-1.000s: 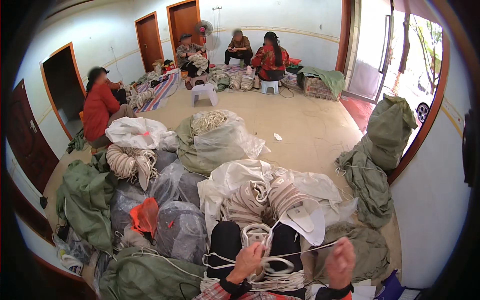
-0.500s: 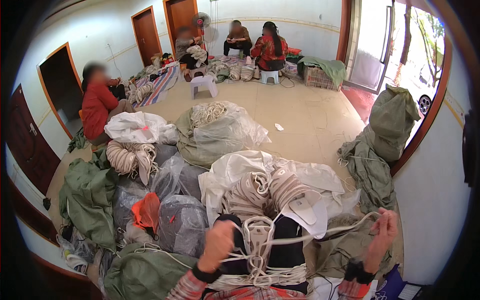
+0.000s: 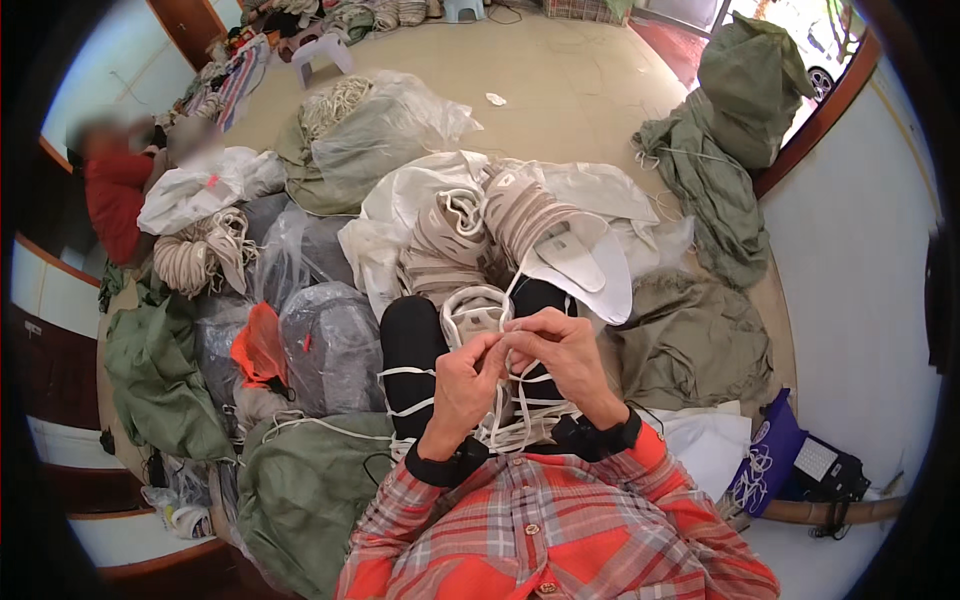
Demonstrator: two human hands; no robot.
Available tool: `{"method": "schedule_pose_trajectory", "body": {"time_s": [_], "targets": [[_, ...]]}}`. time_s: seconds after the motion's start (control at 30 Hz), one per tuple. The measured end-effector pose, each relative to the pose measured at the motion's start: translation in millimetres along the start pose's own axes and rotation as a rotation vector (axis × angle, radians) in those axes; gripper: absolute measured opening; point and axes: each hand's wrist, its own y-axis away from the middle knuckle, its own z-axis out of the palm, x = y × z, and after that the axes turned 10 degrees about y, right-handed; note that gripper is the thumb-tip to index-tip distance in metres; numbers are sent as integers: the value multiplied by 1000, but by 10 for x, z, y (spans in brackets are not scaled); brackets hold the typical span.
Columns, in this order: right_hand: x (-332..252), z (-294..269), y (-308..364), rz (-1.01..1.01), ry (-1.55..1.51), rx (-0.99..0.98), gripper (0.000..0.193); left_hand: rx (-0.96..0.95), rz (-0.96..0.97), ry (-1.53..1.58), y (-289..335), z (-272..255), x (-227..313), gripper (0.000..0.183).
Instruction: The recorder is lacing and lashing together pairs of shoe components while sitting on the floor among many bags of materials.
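Over my lap, my left hand (image 3: 468, 385) and my right hand (image 3: 566, 362) meet with thumbs and fingertips pinched together. Both are closed on a thin white shoelace, mostly hidden by the fingers. Just beyond them, a beige and white shoe upper (image 3: 476, 310) rests between my black-clad knees. White laces (image 3: 408, 408) loop across my left leg, and more lie bunched under my wrists. Past my knees sit nested stacks of striped shoe uppers (image 3: 440, 250), with a pale tongue-shaped piece (image 3: 570, 257) on the right stack.
Clear plastic-wrapped grey bundles (image 3: 330, 345) and green sacks (image 3: 165, 375) crowd my left, with an orange bag (image 3: 262, 345) among them. At the right lie a flattened green sack (image 3: 695, 340) and a purple bag (image 3: 765, 450). A person in red (image 3: 112, 195) sits far left.
My hands, wide apart before with the lace stretched to the right, have come together over the shoe upper. The view has tilted down toward my lap.
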Motion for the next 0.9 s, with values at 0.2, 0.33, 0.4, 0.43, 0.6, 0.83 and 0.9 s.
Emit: {"method": "schedule_pose_trajectory", "body": {"time_s": [0.2, 0.33, 0.4, 0.43, 0.6, 0.83, 0.9], "targets": [[198, -44, 50, 7, -32, -10, 16, -70, 3, -107, 71, 39, -79, 23], [197, -42, 69, 15, 31, -15, 16, -50, 67, -62, 103, 58, -80, 15], [187, -39, 61, -23, 49, -13, 14, -68, 113, -66, 95, 54, -99, 14], [172, -35, 59, -23, 50, -12, 14, -68, 114, -65, 96, 47, -112, 14], [74, 31, 56, -19, 115, -64, 13, -69, 205, -142, 120, -13, -104, 12], [-1163, -327, -381, -510, 334, -247, 19, 317, 462, -550, 25, -552, 202, 24], [-1642, -672, -430, -589, 613, -117, 21, 540, 445, -427, -39, -934, 136, 21]]}}
